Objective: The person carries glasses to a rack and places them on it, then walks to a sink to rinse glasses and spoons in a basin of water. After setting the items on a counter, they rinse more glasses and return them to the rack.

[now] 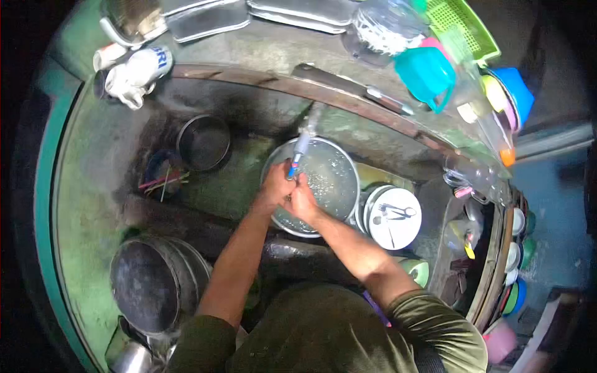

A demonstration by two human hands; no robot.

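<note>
My left hand (278, 184) and my right hand (303, 200) are pressed together over a round metal basin (356, 193). Both have curled fingers, and whatever may be between them is hidden. Just above them is a tap (301, 147) with a pale pipe and a blue tip (291, 170). Cloudy, bubbling water (326, 180) fills much of the basin below. Right of the basin, a stack of white plates (407, 235) carries forks and spoons (398, 212).
A dark round pan (204, 143) lies left of the basin, near several thin coloured sticks (163, 183). A large blackened pot (146, 286) stands at lower left. Along the back ledge are white mugs (140, 71), a knife (388, 99), a teal jug (426, 74) and a green basket (463, 28).
</note>
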